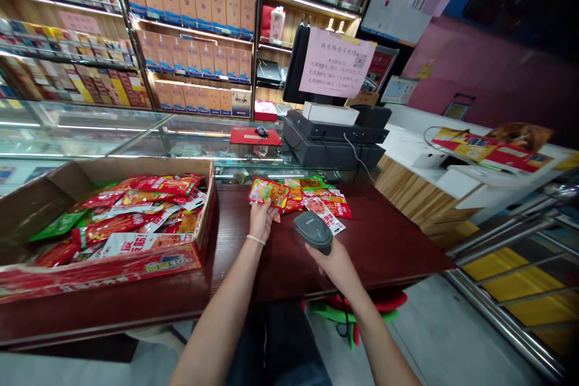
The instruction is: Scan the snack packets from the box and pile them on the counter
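My left hand (262,220) grips a red-edged snack packet (270,192) with a clear window that shows brown food. In my right hand (333,262) is a dark grey barcode scanner (313,231), its head tilted toward the packets and its cable hanging below the table edge. Just beyond both hands lies a loose pile of red, green and white snack packets (322,205) on the dark wooden table (375,247). To the left stands an open cardboard box (208,217) full of similar packets.
Behind the table runs a glass counter (190,139) with a red mouse pad (246,136). A cash register unit (335,139) and a monitor with a pink handwritten sign (337,63) stand at the back. Metal railings (506,313) are on the right, and a red and green stool (384,304) is below the table.
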Motion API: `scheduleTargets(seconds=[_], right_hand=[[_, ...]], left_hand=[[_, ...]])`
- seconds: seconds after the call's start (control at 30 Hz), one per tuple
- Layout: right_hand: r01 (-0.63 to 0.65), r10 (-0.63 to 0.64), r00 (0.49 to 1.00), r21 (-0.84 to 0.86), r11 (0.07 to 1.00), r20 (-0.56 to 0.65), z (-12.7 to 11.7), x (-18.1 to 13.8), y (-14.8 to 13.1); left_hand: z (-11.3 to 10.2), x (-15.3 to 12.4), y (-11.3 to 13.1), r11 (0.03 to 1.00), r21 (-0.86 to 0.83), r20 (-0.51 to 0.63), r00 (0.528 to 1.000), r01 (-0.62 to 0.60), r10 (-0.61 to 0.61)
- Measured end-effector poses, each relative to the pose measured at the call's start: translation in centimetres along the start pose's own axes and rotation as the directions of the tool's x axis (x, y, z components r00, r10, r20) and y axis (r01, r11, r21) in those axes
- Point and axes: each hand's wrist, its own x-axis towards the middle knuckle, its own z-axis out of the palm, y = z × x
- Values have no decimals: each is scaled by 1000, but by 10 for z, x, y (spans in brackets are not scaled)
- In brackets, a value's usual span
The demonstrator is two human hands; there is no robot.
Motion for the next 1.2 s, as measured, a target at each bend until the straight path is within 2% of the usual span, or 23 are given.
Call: scheduleTargets(seconds=[0.1, 0.17, 0.2, 0.27, 0.33, 0.4, 0.5, 0.53, 0.57, 0.6, 0.67, 0.73, 0.8, 0.9, 1.03, 1.13, 1.2], right_hand=[[6, -5, 1000, -46, 999, 20, -5, -2, 1], [15, -14, 1000, -64, 998, 16, -9, -3, 2], [12, -11, 1000, -65, 998, 12, -11, -3, 2], [-35, 36, 999, -70, 997, 16, -12, -1, 3], [-40, 41, 999, -59, 997, 28, -10, 2, 4], [-29, 31, 998, -37, 999, 48, -3, 6, 4], [-10, 9, 997, 15, 1000, 75, 13, 14, 3], [-4, 2, 997, 33, 999, 83, 19, 17, 2], [1, -6, 996, 48, 999, 92, 25, 19, 0], [7, -13, 995, 57, 998, 103, 30, 20, -2], [27, -34, 992, 61, 998, 124, 38, 22, -7], [59, -67, 988, 62, 996, 142, 43, 22, -12], [80, -90, 984, 67, 995, 155, 45, 21, -15], [61, -71, 987, 77, 995, 144, 43, 20, -14], [19, -33, 992, 112, 994, 123, 35, 22, -7], [9, -24, 993, 135, 991, 112, 26, 23, -3], [9, -21, 996, 141, 990, 88, 17, 24, 0]], left_hand=[[8, -6, 10, 993, 82, 17, 997, -82, 81], [18, -15, 31, 965, 164, 72, 978, -207, 198], [23, -21, 46, 934, 203, 120, 955, -292, 273], [31, -38, 85, 821, 293, 253, 867, -491, 428], [32, -57, 131, 627, 420, 369, 755, -656, 543], [22, -76, 177, 339, 606, 417, 650, -720, 635], [-12, -94, 232, -103, 817, 451, 516, -568, 728], [-27, -96, 244, -206, 839, 468, 474, -504, 746], [-42, -97, 254, -289, 850, 488, 452, -441, 747], [-57, -97, 261, -356, 853, 508, 451, -382, 734], [-82, -94, 267, -434, 853, 522, 503, -291, 689], [-98, -92, 265, -445, 862, 496, 582, -241, 645], [-104, -91, 262, -423, 881, 455, 629, -213, 631], [-103, -92, 258, -410, 891, 430, 646, -193, 630], [-94, -94, 257, -432, 877, 458, 633, -208, 624], [-77, -93, 244, -431, 856, 507, 622, -284, 597], [-57, -89, 227, -407, 833, 552, 629, -375, 548]])
